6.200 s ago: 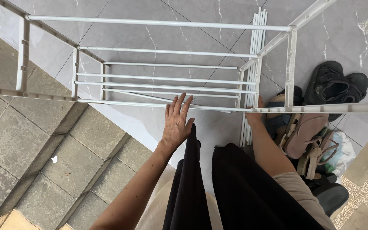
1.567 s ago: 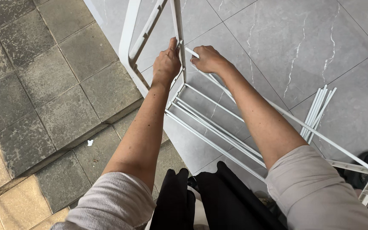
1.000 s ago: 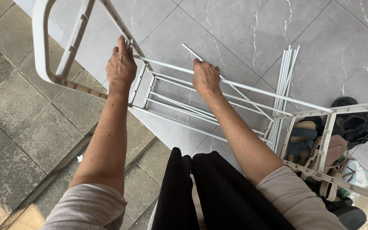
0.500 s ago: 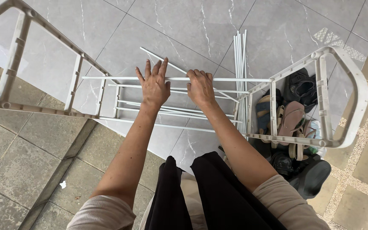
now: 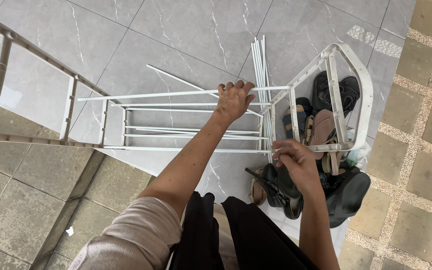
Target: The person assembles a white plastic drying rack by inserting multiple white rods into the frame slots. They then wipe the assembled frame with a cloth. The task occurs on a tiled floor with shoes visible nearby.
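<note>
A: Nearest?
B: Right hand (image 5: 296,161), grip pinched on the lower rod (image 5: 191,149) end at the white rack's (image 5: 348,95) right frame. Shoes (image 5: 321,185) piled on the floor just beside.
A: Farther?
B: Left hand (image 5: 233,100), grip clamped over the top rod (image 5: 151,94).
A: Rack?
B: Lying on its side on grey floor tiles (image 5: 186,30). Loose rods (image 5: 260,62) beyond.

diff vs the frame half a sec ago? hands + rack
The right hand left the upper rod and dropped to the near rod's end at the right side frame, fingers pinching there. The left hand, open on the upper rod before, now curls over it. Unchanged: loose rods on the tiles, shoe pile under the right frame.
</note>
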